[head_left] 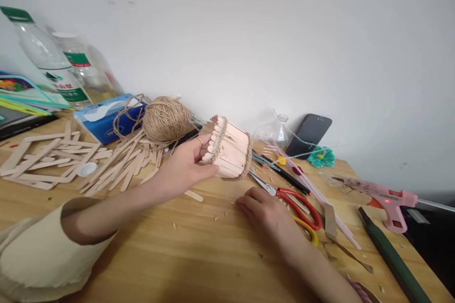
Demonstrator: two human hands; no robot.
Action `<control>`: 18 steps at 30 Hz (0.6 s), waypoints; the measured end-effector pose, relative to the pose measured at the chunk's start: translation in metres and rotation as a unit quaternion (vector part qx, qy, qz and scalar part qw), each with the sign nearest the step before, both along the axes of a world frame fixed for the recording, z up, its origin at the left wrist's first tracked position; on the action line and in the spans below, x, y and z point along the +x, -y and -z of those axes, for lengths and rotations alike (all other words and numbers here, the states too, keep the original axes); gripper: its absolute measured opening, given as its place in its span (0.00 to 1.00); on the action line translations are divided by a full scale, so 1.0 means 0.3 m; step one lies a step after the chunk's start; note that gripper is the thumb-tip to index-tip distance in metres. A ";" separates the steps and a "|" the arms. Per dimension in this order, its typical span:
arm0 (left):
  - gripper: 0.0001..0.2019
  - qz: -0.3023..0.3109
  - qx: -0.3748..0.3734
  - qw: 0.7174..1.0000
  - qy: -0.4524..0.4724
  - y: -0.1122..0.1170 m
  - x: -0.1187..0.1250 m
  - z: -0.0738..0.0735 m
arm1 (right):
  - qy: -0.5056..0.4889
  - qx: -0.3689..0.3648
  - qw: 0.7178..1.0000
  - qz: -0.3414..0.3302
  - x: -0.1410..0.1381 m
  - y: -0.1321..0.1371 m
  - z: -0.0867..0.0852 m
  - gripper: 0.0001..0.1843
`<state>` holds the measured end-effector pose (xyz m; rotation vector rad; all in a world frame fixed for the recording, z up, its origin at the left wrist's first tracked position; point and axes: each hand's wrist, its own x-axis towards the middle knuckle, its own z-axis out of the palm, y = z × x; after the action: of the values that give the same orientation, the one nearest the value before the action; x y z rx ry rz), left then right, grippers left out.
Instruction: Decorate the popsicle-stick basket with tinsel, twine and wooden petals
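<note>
My left hand (197, 161) grips a small craft-stick cup (231, 149) above the table. The cup lies tilted on its side, its rounded stick ends toward my left palm. Twine is wound around it near both ends, with a silvery strand beside one band. Loosely curled, my right hand (265, 213) rests on the tabletop just below and right of the cup; nothing shows in its fingers, and its palm is hidden. Beside it lie red-handled scissors (300, 206), blades pointing toward the cup, and a yellow handle loop (309, 232).
Loose craft sticks (53, 156) cover the left side, near a twine ball (166, 120) and a blue tissue pack (113, 118). Plastic bottles (46, 57) stand behind. To the right are a phone (309, 135), a green pipe-cleaner flower (321, 156), and a pink glue gun (384, 199).
</note>
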<state>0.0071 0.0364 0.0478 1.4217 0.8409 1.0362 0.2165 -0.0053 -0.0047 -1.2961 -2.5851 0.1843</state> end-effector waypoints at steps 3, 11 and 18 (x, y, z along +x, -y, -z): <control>0.23 0.007 -0.002 1.000 0.012 0.001 -0.001 0.001 | -0.007 0.022 1.000 -0.008 -0.003 -0.004 0.016 0.14; 0.27 -0.007 -0.017 0.999 0.028 0.024 0.015 0.004 | -0.147 -0.007 0.986 0.078 0.031 0.025 -0.093 0.08; 0.26 0.003 -0.044 0.998 0.034 0.078 0.047 0.004 | -0.401 -0.089 0.904 0.113 0.032 0.059 -0.178 0.01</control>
<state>0.0213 0.0130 0.0466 1.3071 0.8226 1.0252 0.2260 -0.0229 0.0488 -1.2149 -1.7344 0.7493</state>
